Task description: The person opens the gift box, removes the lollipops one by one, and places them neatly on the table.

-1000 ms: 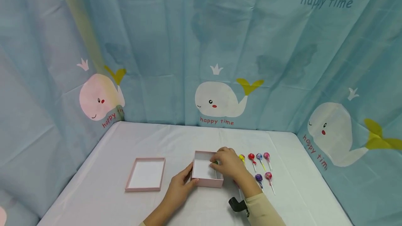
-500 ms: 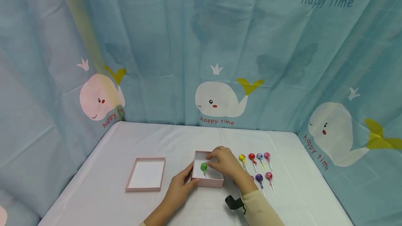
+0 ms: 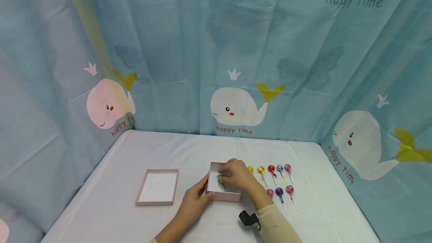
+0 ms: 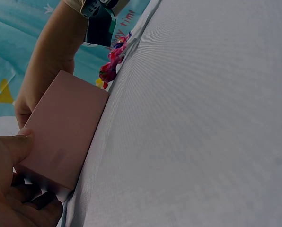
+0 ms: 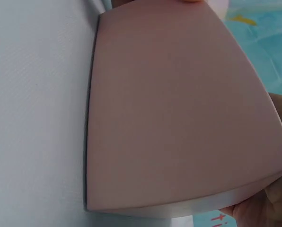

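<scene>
Lid (image 3: 157,187) lies upturned at left. Left hand (image 3: 194,200) grips the pink box (image 3: 223,197) at its near-left corner; right hand (image 3: 238,175) pinches a green lollipop (image 3: 221,179) inside it. Light and brittle, it's probably best held by its stick. Only the head view shows the candy; wrist views show just the box's walls.

- The pink box (image 3: 223,195) is seen to be matt, smooth card, as is its lid (image 3: 157,186) at 9 o'clock.
- The desk (image 3: 189,149) is covered in white cloth with a fine weave.
- The lollipops (image 3: 278,179) at 3 o'clock are wrapped in glossy foil.
- The backdrop (image 3: 202,48) is creased, matt fabric.
</scene>
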`<state>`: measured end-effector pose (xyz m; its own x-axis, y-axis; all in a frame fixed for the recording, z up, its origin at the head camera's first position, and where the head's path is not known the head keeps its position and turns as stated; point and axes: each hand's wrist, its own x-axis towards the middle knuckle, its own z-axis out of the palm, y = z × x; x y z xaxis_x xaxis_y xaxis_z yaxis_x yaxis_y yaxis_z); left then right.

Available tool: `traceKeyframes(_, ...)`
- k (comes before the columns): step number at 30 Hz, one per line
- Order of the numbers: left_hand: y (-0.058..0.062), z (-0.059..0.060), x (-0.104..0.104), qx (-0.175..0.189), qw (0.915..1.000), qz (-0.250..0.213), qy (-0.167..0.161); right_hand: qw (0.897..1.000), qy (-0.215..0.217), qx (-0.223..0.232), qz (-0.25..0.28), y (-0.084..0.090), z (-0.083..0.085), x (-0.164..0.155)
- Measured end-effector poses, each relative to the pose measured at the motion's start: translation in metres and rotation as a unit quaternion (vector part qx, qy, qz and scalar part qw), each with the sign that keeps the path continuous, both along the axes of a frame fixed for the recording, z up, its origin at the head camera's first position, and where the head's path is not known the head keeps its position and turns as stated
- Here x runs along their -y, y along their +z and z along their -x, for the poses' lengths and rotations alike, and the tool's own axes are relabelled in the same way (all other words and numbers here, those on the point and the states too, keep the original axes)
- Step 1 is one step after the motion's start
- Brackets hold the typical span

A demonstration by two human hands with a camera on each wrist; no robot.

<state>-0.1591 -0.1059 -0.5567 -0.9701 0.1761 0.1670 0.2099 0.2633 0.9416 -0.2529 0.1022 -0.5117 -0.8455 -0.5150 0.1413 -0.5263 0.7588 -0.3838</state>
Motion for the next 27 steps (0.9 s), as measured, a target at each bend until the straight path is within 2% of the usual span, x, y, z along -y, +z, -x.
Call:
traceKeyframes(13, 0.0002, -0.0001, -0.0003, -0.006, 0.9999, 0.009, 0.008, 0.999, -0.009, -0.031, -0.03, -0.0073, -0.0002, 0.0023)
traceKeyframes(27, 0.002, 0.0003, -0.0005, -0.005, 0.9998, 0.02, 0.003, 0.999, -0.007, -0.035, -0.041, -0.0032, -0.0012, 0.0039)
